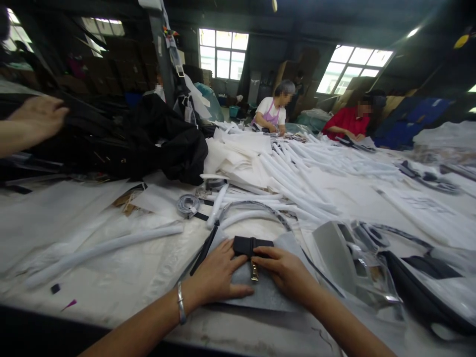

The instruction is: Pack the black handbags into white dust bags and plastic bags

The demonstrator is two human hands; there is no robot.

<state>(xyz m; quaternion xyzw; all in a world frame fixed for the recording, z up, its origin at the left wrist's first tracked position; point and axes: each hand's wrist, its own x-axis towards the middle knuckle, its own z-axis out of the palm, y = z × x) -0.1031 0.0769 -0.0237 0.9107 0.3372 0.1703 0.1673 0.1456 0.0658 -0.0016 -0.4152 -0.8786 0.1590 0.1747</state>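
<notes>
- Our hands stand apart: the left hand (pixel 217 272) lies spread, index fingertip at the left end of a black strap (pixel 243 245); the right hand (pixel 290 272) has bent fingers on its right part, thumb hidden, so we cannot tell whether it pinches.
- The white table (pixel 238 328) runs under everything, its near edge partly covered by our forearms.
- White tubes (pixel 293 178) overlap beyond us, too jumbled to count.
- The black bundle (pixel 178 144) at left has folds we cannot make out; another person's hand (pixel 39 116) there is blurred, its arm cut off.
- The grey piece (pixel 266 297) lies beneath our hands, partly hidden.
- The strap sits on it, between our hands.
- Below the strap, we see a gold clasp (pixel 254 272).
</notes>
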